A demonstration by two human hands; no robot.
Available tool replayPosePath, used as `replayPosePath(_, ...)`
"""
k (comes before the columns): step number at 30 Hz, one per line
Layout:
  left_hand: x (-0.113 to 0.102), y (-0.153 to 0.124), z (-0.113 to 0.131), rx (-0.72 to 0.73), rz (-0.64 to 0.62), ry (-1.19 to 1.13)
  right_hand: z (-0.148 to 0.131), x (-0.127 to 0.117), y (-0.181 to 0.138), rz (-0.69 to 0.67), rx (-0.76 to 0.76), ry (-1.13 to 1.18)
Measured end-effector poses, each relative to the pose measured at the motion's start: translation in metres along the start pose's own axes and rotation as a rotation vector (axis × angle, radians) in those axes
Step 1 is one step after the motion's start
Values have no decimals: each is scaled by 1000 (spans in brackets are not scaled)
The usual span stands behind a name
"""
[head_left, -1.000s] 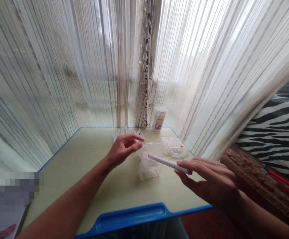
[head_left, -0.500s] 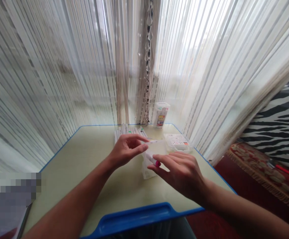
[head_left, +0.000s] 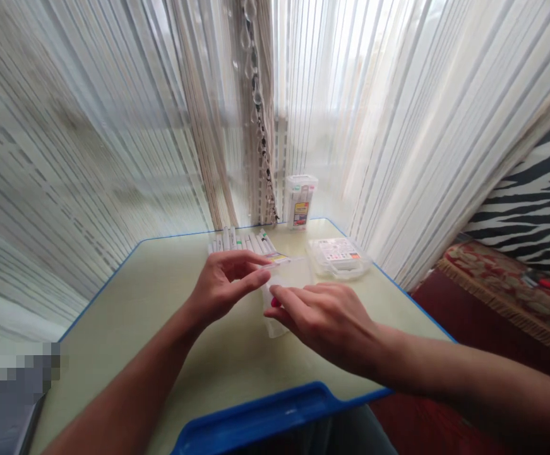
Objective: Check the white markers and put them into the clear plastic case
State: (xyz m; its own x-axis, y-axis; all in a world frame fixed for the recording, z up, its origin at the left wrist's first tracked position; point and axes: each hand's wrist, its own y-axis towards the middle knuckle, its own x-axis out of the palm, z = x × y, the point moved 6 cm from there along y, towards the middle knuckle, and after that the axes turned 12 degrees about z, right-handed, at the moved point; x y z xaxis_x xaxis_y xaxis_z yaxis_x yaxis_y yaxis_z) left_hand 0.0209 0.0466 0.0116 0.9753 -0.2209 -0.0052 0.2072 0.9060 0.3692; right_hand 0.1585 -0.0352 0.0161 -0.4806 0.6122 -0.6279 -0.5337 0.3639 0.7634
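Observation:
A white marker with a bright pink end (head_left: 275, 303) is pinched between the thumb and fingers of my right hand (head_left: 324, 314). Most of its body is hidden by my fingers and the case. Below and behind it is a clear plastic case (head_left: 277, 328), open, its see-through lid tilted back. My left hand (head_left: 230, 284) has thumb and forefinger closed on the case's upper left edge. Beyond my left hand, several white markers (head_left: 231, 239) lie side by side, a few with green marks.
A lidded clear box of markers (head_left: 301, 203) stands upright at the table's back edge. A flat clear case with a handle (head_left: 341, 258) lies on the right. The pale table (head_left: 127, 303) has a blue rim; string curtains (head_left: 137, 120) hang behind it.
My right hand has moved left and brought the pink-ended marker closer to the case and my left hand. The whole view has shifted slightly.

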Motion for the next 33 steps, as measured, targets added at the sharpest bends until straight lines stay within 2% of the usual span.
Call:
replayPosePath(5,1,0,2,13,8,-6,0,6,0,-104,17,-20)
replayPosePath(14,-7,0,-8,20,17,48,3,5,-1,-116,91,53)
replayPosePath(18,-11,2,-9,32,51,18,4,-2,-1,-34,111,61)
replayPosePath(23,-20,7,-7,42,191,-26,3,-14,0,83,87,65)
replayPosePath(27,-34,12,-10,45,293,-26,6,-36,8,201,55,67)
replayPosePath(33,-46,14,-16,58,354,10,35,-69,42,436,56,60)
